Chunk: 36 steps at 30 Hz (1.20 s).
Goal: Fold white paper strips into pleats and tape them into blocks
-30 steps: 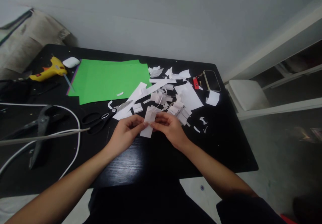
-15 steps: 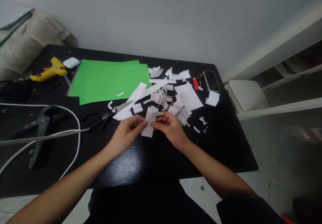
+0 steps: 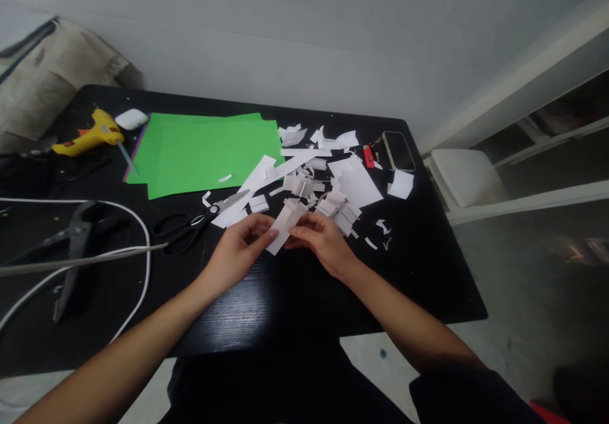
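Both hands meet over the middle of the black table. My left hand and my right hand each pinch the same small folded piece of white paper, which is tilted up to the right between their fingertips. Just behind the hands lies a heap of white paper scraps and folded strips. Black-handled scissors lie to the left of my left hand, blades pointing right.
Green paper sheets lie at the back. A yellow glue gun, a white case, black pliers and a white cable are on the left. A phone and a red lighter lie at the back right.
The paper piece has turned from hanging nearly upright to slanting up to the right, and both hands have shifted slightly away from me.
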Tool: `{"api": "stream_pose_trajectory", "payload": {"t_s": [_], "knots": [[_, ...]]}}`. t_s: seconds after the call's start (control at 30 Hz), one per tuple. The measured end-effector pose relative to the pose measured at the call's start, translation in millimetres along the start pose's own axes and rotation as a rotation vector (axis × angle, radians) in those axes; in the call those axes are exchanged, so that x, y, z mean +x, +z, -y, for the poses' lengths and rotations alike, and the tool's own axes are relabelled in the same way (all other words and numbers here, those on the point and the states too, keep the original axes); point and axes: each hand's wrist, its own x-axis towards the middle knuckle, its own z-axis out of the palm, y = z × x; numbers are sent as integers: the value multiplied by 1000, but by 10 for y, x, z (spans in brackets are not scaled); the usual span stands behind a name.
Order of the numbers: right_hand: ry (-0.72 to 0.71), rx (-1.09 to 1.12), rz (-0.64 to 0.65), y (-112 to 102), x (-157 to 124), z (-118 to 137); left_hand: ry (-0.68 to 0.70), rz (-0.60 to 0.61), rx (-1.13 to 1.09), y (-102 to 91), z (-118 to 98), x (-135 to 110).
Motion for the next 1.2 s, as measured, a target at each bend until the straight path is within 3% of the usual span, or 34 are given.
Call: {"api": "stream_pose_trajectory", "payload": {"t_s": [0.33,0.67,1.2], "knots": [[-3,-40,38,2,-12,-12,20,-76,56,-8,15,-14],[-203,-343,-87,34,-83,13,38,-122,147,19,3,-43],[-217,-188,-163,66,-83,-111,-7,-93,110,13,-15,-27]]}}
